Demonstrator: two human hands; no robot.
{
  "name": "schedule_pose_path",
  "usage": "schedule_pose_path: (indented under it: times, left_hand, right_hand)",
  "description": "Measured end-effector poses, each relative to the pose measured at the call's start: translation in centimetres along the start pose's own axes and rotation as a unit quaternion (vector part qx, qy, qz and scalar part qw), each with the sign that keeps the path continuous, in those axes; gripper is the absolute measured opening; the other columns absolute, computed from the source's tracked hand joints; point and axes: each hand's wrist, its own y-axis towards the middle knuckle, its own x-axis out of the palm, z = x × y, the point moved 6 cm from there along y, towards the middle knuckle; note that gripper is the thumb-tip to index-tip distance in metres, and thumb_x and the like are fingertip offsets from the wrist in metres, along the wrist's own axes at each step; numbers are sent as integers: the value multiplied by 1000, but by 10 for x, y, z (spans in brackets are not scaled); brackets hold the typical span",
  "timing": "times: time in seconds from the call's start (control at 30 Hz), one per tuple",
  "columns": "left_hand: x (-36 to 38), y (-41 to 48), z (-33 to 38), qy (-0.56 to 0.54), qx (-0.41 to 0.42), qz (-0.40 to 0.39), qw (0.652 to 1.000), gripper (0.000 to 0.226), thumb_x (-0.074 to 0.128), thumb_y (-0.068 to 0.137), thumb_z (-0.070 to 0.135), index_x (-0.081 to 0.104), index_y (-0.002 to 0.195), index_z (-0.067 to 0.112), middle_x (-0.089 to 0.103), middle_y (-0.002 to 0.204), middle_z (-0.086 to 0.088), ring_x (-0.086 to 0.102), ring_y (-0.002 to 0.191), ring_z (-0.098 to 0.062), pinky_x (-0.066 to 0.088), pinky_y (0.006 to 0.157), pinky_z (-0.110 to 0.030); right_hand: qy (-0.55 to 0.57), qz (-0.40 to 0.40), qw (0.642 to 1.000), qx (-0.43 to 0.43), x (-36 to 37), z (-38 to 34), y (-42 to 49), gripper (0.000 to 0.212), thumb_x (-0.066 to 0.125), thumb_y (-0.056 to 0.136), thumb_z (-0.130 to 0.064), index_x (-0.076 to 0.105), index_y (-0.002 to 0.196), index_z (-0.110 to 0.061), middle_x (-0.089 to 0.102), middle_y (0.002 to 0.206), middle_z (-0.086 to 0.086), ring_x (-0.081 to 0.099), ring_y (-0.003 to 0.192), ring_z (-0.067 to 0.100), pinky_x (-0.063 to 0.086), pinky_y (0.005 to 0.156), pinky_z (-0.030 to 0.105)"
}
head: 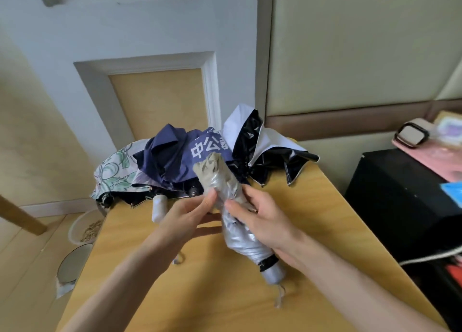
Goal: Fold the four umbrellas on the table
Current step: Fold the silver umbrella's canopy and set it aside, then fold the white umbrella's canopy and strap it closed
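A rolled silver umbrella [237, 234] is held tilted above the wooden table [325, 206], its pale handle [273, 273] pointing toward me. My right hand [265, 221] grips its middle from the right. My left hand [185, 214] pinches the fabric at its upper left side. Behind it, at the table's far end, lie three loose umbrellas: a floral one [112, 171] on the left, a navy one [175, 156] with white characters in the middle, and a white and black one [262, 146] on the right.
A black cabinet [400, 194] stands to the right of the table with a pink item [430, 161] on top. On the floor to the left are a bowl with bits in it [85, 229] and a dark-rimmed dish [75, 264]. A wall rises behind the table.
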Motion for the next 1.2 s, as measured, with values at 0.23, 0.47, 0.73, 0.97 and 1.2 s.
schedule_pose_path:
  times: [0.23, 0.47, 0.73, 0.97, 1.2]
  left_hand:
    - [-9, 25, -6, 242, 68, 201, 947, 11, 65, 104, 36, 74, 109, 34, 76, 96, 6, 75, 87, -12, 62, 72, -33]
    - [13, 39, -7, 396, 68, 254, 880, 21, 64, 101, 47, 69, 112, 30, 69, 92, 18, 64, 81, 1, 50, 63, -26]
    - [54, 82, 4, 664, -28, 206, 718, 63, 41, 101, 74, 55, 98, 13, 63, 90, -3, 62, 84, -27, 39, 69, -35]
    - [41, 96, -4, 380, 12, 210, 901, 33, 52, 105, 45, 53, 91, 14, 63, 79, -2, 60, 77, -29, 39, 66, -35]
    - [30, 74, 22, 136, 177, 208, 952, 46, 57, 100, 47, 40, 79, 9, 44, 63, -1, 41, 58, -19, 39, 59, -40]
  right_hand:
    - [-126, 257, 956, 66, -105, -1, -6, 22, 63, 102, -30, 57, 121, -20, 72, 106, 3, 74, 90, 22, 63, 79, 43]
    - [-422, 276, 851, 146, -160, 2, -19, 55, 66, 98, -40, 37, 139, -17, 66, 108, 9, 64, 99, 38, 49, 76, 40]
    - [-554, 216, 787, 163, -149, 4, -15, 64, 55, 103, -54, 44, 140, -2, 49, 140, 18, 49, 127, 36, 43, 100, 41]
    - [-431, 221, 863, 144, -157, -6, -4, 40, 63, 99, -49, 62, 117, -14, 65, 119, 8, 62, 108, 30, 52, 87, 39]
    - [-522, 214, 803, 193, -166, -7, -5, 47, 62, 100, -51, 55, 128, -14, 60, 131, 15, 60, 119, 37, 48, 85, 40]
